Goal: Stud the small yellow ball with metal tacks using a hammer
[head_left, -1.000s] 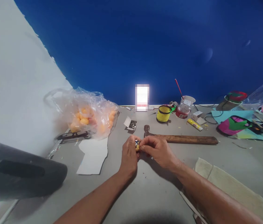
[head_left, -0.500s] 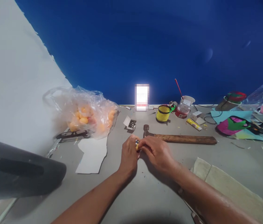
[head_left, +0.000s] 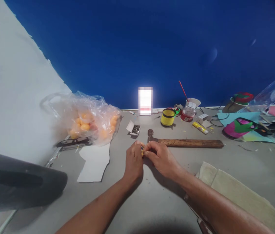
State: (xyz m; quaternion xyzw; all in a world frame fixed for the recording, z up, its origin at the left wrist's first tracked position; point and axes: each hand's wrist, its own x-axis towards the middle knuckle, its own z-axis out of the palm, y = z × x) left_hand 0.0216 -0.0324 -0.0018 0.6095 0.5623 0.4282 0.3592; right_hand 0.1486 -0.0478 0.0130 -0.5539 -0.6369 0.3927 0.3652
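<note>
— What are the hands doing?

— The left hand (head_left: pixel 134 159) and the right hand (head_left: pixel 160 157) meet fingertip to fingertip over the grey desk (head_left: pixel 152 201), both pinched shut on one small yellow object (head_left: pixel 142 151) with a speck of blue on it. It sits between the two thumbs, just in front of the hammer (head_left: pixel 186 142).

— Which step would you call this?

— Fine fitting or pressing work on that small piece, I'd judge, held just above the desk. The next move calls for steady fingertip pressure and a firm pinch, since the piece is tiny.

— What lies around them?

— Behind the left hand, an open little box of metal tacks (head_left: pixel 134 129); further left a clear bag of orange balls (head_left: pixel 88 120), with scissors (head_left: pixel 72 142) and a white paper cutout (head_left: pixel 95 161) beside it. A yellow spool (head_left: pixel 167 117) stands behind the hammer head.

— Anything unclear?

— The fingers cover nearly all of the yellow object, so I can't tell what it is. A dark blurred shape (head_left: pixel 18 182) at the left is cut off.
</note>
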